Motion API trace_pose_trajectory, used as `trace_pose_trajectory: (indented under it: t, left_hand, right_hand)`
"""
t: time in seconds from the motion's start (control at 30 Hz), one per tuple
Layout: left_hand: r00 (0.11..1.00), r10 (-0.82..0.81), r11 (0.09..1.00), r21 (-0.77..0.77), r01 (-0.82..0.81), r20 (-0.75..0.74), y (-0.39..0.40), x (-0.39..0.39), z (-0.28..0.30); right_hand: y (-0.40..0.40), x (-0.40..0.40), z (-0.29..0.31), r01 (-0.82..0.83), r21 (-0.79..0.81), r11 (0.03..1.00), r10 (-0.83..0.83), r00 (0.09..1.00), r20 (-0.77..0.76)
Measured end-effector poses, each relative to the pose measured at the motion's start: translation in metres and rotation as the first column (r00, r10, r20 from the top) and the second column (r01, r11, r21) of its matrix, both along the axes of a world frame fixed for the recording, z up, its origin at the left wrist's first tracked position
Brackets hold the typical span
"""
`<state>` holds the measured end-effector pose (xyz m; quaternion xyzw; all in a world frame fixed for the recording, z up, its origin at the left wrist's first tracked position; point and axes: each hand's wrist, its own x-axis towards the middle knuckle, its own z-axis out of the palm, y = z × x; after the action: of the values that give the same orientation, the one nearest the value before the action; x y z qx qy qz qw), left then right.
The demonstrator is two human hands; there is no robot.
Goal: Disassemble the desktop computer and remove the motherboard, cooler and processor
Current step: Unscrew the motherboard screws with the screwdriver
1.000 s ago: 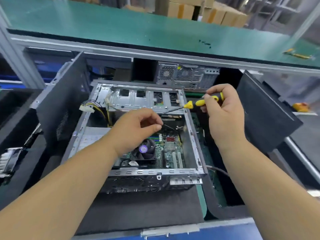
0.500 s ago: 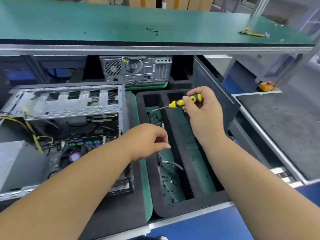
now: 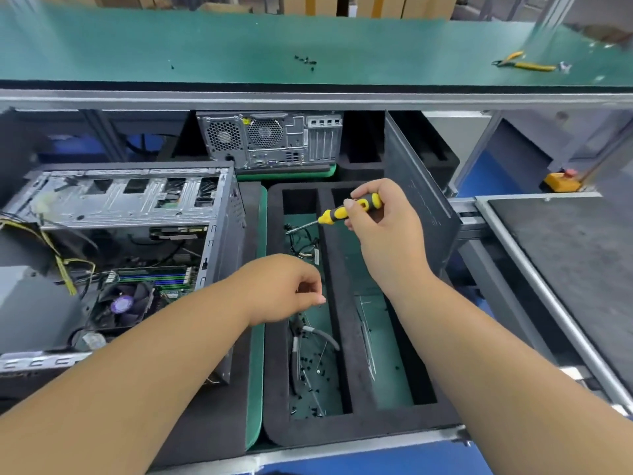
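Observation:
The open desktop case (image 3: 224,214) lies at the left. Inside it I see the cooler fan (image 3: 121,305) with a purple hub and the motherboard's memory sticks (image 3: 154,278). My left hand (image 3: 281,289) hovers over the left compartment of a black foam tray (image 3: 337,303), fingertips pinched together; whether they hold anything is hidden. Loose black screws (image 3: 308,368) and a grey cable lie in that compartment below it. My right hand (image 3: 387,234) is above the tray and grips a yellow-and-black screwdriver (image 3: 342,212), tip pointing left.
A second computer (image 3: 270,138) stands at the back under the green shelf. A dark side panel (image 3: 418,200) leans right of the tray. Yellow-handled pliers (image 3: 524,63) lie on the shelf. A grey power supply (image 3: 27,303) sits at the far left. Metal tweezers (image 3: 366,337) rest in the right compartment.
My view swung right from the case to the foam tray. My left hand left the case interior and moved over the tray's screw compartment. The right hand followed with the screwdriver.

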<state>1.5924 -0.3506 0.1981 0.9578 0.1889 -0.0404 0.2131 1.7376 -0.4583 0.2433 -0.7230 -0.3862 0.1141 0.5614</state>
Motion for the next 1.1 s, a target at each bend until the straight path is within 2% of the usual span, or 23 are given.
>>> trace_pose_trajectory:
  t: [0.17,0.33,0.53,0.7,0.87,1.0,1.1]
  left_hand:
    - [0.983,0.118,0.993,-0.024,-0.116,0.140,0.013,-0.024,0.013]
    - [0.913,0.266,0.964,-0.081,-0.253,0.310,0.032,-0.067,0.025]
    - [0.830,0.428,0.903,-0.126,-0.411,0.358,0.065,-0.129,0.030]
    - [0.809,0.513,0.858,-0.134,-0.496,0.287,0.098,-0.172,0.023]
    - [0.872,0.481,0.876,-0.006,-0.482,0.087,0.129,-0.197,0.010]
    - [0.892,0.452,0.891,0.059,-0.451,-0.019,0.143,-0.204,-0.001]
    - [0.888,0.458,0.889,0.038,-0.457,-0.042,0.149,-0.203,-0.006]
  right_hand:
    - [0.016,-0.009,0.004,-0.079,0.024,0.997,0.079,0.997,-0.001]
    - [0.041,-0.034,0.012,-0.181,0.042,0.983,0.181,0.983,0.013]
    - [0.076,-0.075,0.017,-0.399,0.015,0.917,0.399,0.917,-0.013]
    - [0.109,-0.110,0.009,-0.573,-0.187,0.798,0.590,0.806,0.045]
    - [0.135,-0.140,-0.001,-0.630,-0.355,0.691,0.700,0.705,0.111]
    - [0.155,-0.147,-0.011,-0.689,-0.491,0.533,0.808,0.586,0.054]
    - [0.165,-0.146,-0.020,-0.727,-0.554,0.405,0.886,0.462,0.041]
